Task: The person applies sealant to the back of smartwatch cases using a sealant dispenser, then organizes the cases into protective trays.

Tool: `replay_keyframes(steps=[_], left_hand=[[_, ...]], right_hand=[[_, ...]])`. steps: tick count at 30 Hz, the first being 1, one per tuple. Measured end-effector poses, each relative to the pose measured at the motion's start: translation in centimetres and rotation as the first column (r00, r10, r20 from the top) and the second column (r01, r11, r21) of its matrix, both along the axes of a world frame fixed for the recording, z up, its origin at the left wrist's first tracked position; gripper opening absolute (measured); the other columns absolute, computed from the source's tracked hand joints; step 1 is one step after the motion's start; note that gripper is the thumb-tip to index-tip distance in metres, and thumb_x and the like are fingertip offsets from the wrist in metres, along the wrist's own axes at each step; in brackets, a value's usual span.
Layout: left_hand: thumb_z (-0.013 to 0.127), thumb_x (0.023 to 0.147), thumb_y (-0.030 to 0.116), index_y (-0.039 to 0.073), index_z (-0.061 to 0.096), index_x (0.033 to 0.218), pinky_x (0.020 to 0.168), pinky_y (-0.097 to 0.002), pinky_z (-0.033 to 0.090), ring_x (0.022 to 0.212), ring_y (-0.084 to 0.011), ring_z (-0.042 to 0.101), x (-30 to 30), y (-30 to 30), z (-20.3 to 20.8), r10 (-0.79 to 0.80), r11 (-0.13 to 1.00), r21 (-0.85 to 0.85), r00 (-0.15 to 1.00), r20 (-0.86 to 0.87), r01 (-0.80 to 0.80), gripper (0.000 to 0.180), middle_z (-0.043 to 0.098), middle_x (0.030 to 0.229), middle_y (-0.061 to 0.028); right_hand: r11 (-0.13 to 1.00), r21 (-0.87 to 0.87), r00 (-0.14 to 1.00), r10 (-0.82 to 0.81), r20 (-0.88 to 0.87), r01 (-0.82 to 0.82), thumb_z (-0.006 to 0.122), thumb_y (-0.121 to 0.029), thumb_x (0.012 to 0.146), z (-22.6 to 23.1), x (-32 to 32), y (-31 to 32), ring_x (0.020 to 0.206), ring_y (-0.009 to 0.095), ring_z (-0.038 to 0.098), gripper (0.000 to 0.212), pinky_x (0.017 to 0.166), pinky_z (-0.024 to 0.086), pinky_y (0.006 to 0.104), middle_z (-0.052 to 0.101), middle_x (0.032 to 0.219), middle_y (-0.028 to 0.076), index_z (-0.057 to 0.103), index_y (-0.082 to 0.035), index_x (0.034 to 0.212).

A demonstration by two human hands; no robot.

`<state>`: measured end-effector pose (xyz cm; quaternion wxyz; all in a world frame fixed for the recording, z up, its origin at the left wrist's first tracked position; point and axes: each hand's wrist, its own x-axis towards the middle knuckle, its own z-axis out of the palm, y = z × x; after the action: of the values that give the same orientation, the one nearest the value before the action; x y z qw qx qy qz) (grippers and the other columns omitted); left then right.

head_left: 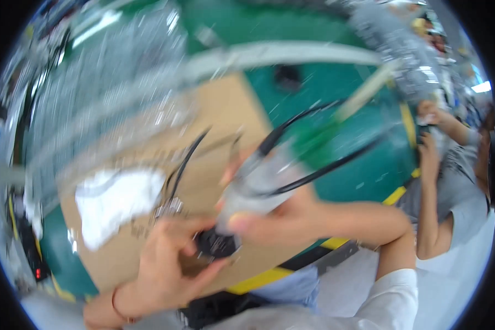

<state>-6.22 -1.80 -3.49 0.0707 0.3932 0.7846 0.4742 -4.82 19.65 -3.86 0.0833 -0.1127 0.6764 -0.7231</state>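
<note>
My left hand [168, 261] is closed around a small black round part [219, 243], thumb and fingers on its sides. In my right hand [283, 217] is a pale grey, thick-bodied tool [264, 179], blurred by motion, so its exact kind is unclear. Black cables [335, 162] run from the tool toward the upper right. Its lower end meets or overlaps the top of the black part; whether they touch cannot be told. Under both hands lies a brown cardboard sheet [225, 110]. A crumpled white cloth or bag [115, 201] rests on it, left of my hands.
A green table mat [363, 181] has a yellow-and-black striped front edge [280, 272]. Clear plastic trays or bags [110, 82] stand at the far left. A small dark object [287, 77] sits at the back. Another person [445, 176] works at the right.
</note>
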Motion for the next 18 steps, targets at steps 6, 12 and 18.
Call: replay_keyframes(steps=[6,12,18], left_hand=[[0.077,0.064,0.006,0.008,0.032,0.087,0.087,-0.0372,0.040,0.102,-0.0269,0.052,1.4,-1.1,1.5,0.010,0.982,-0.188,0.985,0.175,0.023,0.050,0.053,0.109,-0.0198],[0.073,0.069,0.003,0.010,0.031,0.086,0.092,-0.0396,0.039,0.110,-0.0262,0.049,1.9,1.4,5.7,-0.091,0.993,-0.049,0.945,0.315,0.111,0.046,0.052,0.111,-0.0184],[0.080,0.059,0.008,0.004,0.035,0.086,0.075,-0.0331,0.045,0.090,-0.0213,0.057,-0.5,8.8,10.4,-0.516,0.854,-0.138,0.851,-0.101,0.502,0.052,0.058,0.101,-0.0176]], right_hand=[[0.944,-0.314,0.984,-0.043,0.175,0.098,0.060,-0.016,0.084,-1.5,-2.3,-0.8,0.070,0.007,0.052,0.029,0.055,0.044,0.0237,0.051,0.087,0.002,0.042,-0.005,0.104],[0.960,-0.278,0.987,0.049,0.154,-0.004,0.056,-0.029,0.085,-1.3,-3.2,0.6,0.049,0.009,0.046,0.026,0.045,0.038,0.0221,0.049,0.066,0.003,0.046,-0.005,0.087],[0.942,-0.318,0.984,0.149,0.099,-0.110,0.055,-0.034,0.083,-0.1,-3.7,0.7,0.047,0.009,0.046,0.028,0.041,0.035,0.0237,0.048,0.059,0.001,0.050,-0.006,0.081]])
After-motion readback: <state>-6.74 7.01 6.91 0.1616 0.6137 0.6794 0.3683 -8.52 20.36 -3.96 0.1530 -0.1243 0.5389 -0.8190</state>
